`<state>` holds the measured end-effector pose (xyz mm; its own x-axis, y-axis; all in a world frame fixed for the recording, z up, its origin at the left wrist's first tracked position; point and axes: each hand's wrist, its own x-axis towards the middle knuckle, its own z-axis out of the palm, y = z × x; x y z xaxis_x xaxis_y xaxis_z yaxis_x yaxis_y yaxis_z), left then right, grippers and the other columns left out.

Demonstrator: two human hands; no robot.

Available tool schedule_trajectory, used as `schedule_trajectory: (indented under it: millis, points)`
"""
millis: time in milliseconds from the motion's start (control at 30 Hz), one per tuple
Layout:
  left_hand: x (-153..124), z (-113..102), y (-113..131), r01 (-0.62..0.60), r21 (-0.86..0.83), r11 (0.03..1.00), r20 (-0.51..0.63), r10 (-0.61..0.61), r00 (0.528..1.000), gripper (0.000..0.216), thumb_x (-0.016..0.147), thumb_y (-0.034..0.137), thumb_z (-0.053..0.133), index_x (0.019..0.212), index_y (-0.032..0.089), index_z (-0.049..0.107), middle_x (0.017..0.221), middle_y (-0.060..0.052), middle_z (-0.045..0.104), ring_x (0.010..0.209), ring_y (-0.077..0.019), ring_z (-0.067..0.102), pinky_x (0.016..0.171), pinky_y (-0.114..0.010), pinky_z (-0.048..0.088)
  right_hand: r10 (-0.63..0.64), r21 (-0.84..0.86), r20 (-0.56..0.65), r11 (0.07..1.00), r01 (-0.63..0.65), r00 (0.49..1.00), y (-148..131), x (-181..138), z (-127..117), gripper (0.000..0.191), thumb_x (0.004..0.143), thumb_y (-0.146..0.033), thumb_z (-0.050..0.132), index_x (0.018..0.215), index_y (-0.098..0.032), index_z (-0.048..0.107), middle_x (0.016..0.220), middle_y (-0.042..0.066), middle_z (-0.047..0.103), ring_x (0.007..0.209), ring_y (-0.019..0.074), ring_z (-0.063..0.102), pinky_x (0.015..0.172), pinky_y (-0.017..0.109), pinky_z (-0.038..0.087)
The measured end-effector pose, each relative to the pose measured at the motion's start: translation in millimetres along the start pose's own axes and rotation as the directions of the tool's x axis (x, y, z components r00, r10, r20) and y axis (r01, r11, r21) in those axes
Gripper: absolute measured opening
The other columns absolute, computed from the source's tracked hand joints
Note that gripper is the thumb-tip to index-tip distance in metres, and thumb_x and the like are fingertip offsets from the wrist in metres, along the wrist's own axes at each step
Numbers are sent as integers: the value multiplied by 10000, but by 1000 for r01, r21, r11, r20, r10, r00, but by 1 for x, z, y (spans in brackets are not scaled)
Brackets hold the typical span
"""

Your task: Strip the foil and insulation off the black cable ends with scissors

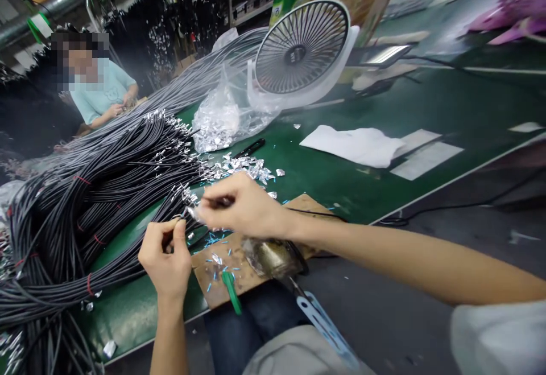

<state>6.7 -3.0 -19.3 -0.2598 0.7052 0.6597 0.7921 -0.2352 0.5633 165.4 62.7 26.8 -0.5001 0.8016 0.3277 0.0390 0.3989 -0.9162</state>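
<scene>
My left hand [168, 250] is closed in a pinch on a thin cable, its end showing at the fingertips. Just right of it, my right hand [245, 207] has its fingers closed around a slim dark tool [220, 201], too blurred to name more exactly. A shiny scrap of foil [195, 214] shows at the right fingertips, close to the cable end. Beside both hands lies a bundle of black cables [128, 272] with silvery ends, tied with red bands. Underneath the right hand is a wooden board [205, 272] strewn with small blue bits.
A white fan [298, 50] stands on the green table [324, 184]. Nearby are a plastic bag [217, 119] of foil scraps, a black pen-like tool [251, 148] and a white cloth [352, 144]. A green clip [231, 291] sits on the board's edge. Across the table, another person [102, 87] works.
</scene>
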Motion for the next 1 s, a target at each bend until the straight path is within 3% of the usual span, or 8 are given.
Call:
schedule_trajectory:
  millis: [67, 133, 200, 333, 567, 800, 900, 1000]
  points:
    - [4, -3, -1, 81, -83, 993, 50, -77, 996, 176, 875, 294, 547, 827, 172, 665, 769, -21, 651, 697, -122, 607, 613, -216, 468, -8, -206, -109, 978, -14, 994, 0, 11, -5, 267, 715, -130, 585, 454, -135, 529, 450, -68, 362, 497, 61, 302, 515, 227, 259]
    - [8, -6, -2, 119, -138, 983, 105, -105, 989, 203, 878, 314, 540, 860, 173, 684, 821, -38, 675, 760, -137, 634, 652, -225, 489, -63, -301, -99, 953, 31, 993, 2, 17, -2, 114, 707, -74, 589, 628, -118, 659, 577, -28, 530, 550, 73, 404, 562, 220, 314]
    - [12, -9, -4, 138, -174, 975, 127, -117, 985, 196, 864, 320, 562, 840, 175, 691, 812, -36, 674, 757, -136, 635, 658, -223, 493, -117, -285, -62, 954, 95, 991, 4, 18, 5, 149, 712, -53, 590, 767, -123, 711, 691, 7, 609, 601, 87, 471, 582, 215, 351]
    - [17, -15, -6, 169, -199, 965, 153, -139, 978, 163, 832, 322, 614, 861, 179, 688, 794, -25, 672, 702, -122, 630, 631, -208, 500, -188, -170, -55, 969, 177, 981, 7, 10, 20, 109, 770, -93, 611, 730, -121, 708, 655, 4, 611, 563, 79, 468, 547, 202, 352]
    - [13, -10, 2, 141, -98, 985, 160, -124, 979, 455, 818, 306, 636, 1252, 205, 547, 648, 40, 599, 564, -95, 586, 563, -194, 492, -295, -175, -211, 949, 261, 932, 16, 6, 26, 80, 709, -47, 644, 671, -111, 672, 615, -16, 595, 548, 69, 452, 546, 198, 353]
    - [9, -6, -1, -69, -14, 998, 27, 69, 997, 112, 852, 219, 594, 893, 204, 697, 788, -1, 653, 705, -107, 609, 631, -211, 468, 18, 23, -339, 1000, -11, 941, 19, 6, 21, 113, 757, -223, 638, 744, -122, 687, 568, -35, 536, 498, 65, 411, 483, 197, 331]
    - [7, -6, -1, -78, -7, 997, 17, 78, 997, 89, 843, 207, 607, 870, 204, 692, 752, 14, 637, 673, -95, 589, 603, -197, 448, -77, -57, -216, 996, 66, 973, 19, 4, 20, 114, 754, -155, 626, 654, -131, 676, 546, -39, 518, 499, 63, 402, 492, 198, 324]
    - [6, -5, 0, -73, -8, 997, 43, 73, 996, 86, 846, 206, 603, 856, 206, 688, 721, 26, 621, 644, -84, 572, 582, -189, 430, -245, -135, -161, 965, 225, 956, 23, 1, 22, 115, 769, -96, 614, 685, -127, 686, 581, -22, 559, 526, 72, 429, 521, 202, 350]
